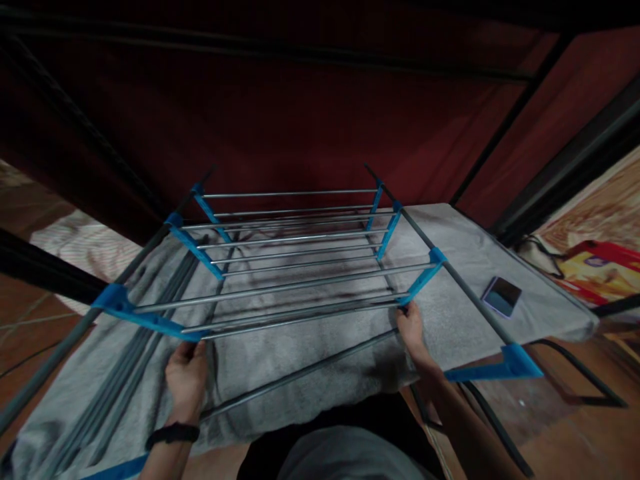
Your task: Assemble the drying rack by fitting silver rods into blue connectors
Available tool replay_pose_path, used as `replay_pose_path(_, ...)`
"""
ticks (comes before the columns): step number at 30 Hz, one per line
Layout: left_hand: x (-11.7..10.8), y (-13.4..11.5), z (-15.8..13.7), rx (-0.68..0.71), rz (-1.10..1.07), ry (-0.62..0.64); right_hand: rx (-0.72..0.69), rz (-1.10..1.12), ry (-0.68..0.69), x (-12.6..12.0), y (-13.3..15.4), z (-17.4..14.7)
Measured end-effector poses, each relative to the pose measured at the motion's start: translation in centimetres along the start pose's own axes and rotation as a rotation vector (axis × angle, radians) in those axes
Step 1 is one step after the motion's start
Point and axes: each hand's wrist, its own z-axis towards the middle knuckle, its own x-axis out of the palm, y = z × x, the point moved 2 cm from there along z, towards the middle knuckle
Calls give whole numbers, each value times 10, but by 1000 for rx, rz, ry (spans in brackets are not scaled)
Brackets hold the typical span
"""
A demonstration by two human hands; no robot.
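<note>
A partly assembled shoe rack of grey metal tubes and blue plastic brackets lies in front of me. My left hand, with a dark band at its wrist, is closed on the near lower end of the left blue bracket. On the other side, my right hand grips the lower end of the right blue bracket. Several crossbars run between the two sides. Below them, a loose-looking grey tube slants between my forearms; its ends are partly hidden. Another blue bracket sits low on the right side pole.
The rack rests on a grey cloth. Several loose tubes lie at the left, and a phone at the right. A dark red panel rises behind. A red and yellow package stands far right.
</note>
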Motion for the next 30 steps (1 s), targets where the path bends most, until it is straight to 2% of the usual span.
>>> replay_pose_path(3, -3, -9, -4, 45, -148, -38, 22, 68, -110, 2, -10, -11)
replay_pose_path(5, -8, -17, -7, 98, -206, -147, 20, 51, -174, 3, -15, -24)
replay_pose_path(8, -19, -36, -11, 168, -265, -277, -120, -27, -193, 3, -6, -45)
replay_pose_path(11, -30, -62, -12, 241, -322, -314, -276, -58, -199, -4, 28, -56)
replay_pose_path(15, -39, -98, -6, 366, -376, -323, -540, -55, -147, -9, 97, -51)
replay_pose_path(18, -40, -119, 4, 414, -418, -306, -760, -138, -143, -2, 150, -39)
replay_pose_path(21, -38, -131, 16, 420, -422, -258, -930, -307, -59, 12, 193, -26)
replay_pose_path(25, -37, -132, 26, 418, -337, -314, -1021, -451, 62, 24, 217, -12)
replay_pose_path(30, -35, -130, 23, 438, -242, -390, -1070, -470, 118, 23, 215, -2)
